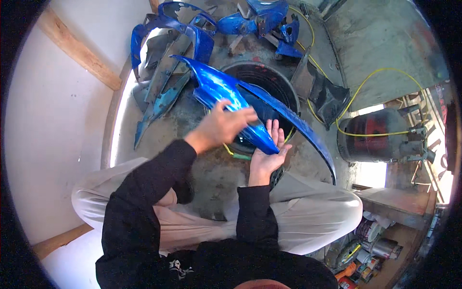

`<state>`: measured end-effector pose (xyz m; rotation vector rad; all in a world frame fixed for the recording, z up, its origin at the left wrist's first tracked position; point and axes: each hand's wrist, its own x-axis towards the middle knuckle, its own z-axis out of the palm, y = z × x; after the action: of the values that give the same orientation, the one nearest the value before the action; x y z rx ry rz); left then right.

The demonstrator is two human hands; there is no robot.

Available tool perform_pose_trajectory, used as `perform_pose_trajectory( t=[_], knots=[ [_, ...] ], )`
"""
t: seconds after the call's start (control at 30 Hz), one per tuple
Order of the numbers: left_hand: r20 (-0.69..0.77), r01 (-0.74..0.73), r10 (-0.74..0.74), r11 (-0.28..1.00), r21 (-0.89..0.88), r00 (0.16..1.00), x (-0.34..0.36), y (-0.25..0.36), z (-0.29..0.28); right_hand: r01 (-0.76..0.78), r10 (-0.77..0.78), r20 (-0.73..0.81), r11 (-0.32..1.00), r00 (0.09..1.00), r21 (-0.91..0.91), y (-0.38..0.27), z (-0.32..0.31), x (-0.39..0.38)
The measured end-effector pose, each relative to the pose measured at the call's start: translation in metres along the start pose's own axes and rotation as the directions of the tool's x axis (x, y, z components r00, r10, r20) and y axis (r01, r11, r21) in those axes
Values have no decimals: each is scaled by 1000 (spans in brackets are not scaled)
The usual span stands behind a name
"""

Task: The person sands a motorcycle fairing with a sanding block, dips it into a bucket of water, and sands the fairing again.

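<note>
A glossy blue motorcycle fairing panel [211, 79] slants across the middle, wide at its far left end and narrowing to a tip near me. A long, thin blue strip [298, 121] curves from it toward the right. My right hand [268, 161] is palm up under the narrow tip and holds it, fingers stretched out past the edge. Across the panel's middle lies my left hand [219, 126], smeared by motion. Whether something is between its fingers and the panel, I cannot make out. Below the panel stands a round black tub [284, 77], partly hidden.
Several blue body panels [204, 43] lie at the back, and a teal-blue strip [166, 98] sits left. Black plastic parts [329, 96] are right of the tub. A dark tank [368, 135] with a yellow hose [368, 74] stands farther right. Cans [385, 248] crowd the lower right.
</note>
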<state>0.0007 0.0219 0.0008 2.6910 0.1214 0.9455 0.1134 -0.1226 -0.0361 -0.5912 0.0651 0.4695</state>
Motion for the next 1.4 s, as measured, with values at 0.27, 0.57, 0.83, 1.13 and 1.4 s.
perform_pose_trajectory(
  t=[0.27, 0.57, 0.83, 1.13, 1.4],
  knots=[
    [-222, 517, -470, 816, 260, 854, 3, -89, -20, 4, -4, 1, 1000, 1000, -26, 8, 13, -8],
    [-30, 708, -724, 663, 244, 689, 6, -116, -46, 6, -9, -69, 999, 998, -45, 7, 22, -12],
    [-71, 413, -407, 903, 118, 911, 12, -81, -32, -5, 4, -52, 999, 999, -34, 4, 17, -11],
    [-140, 223, -211, 972, 75, 967, 8, -60, -30, 19, -23, -78, 998, 997, -54, -4, 12, -6],
    [-187, 349, -327, 932, 97, 926, 2, -40, -26, 3, -4, -30, 999, 1000, -52, 0, 15, -9]
  ],
)
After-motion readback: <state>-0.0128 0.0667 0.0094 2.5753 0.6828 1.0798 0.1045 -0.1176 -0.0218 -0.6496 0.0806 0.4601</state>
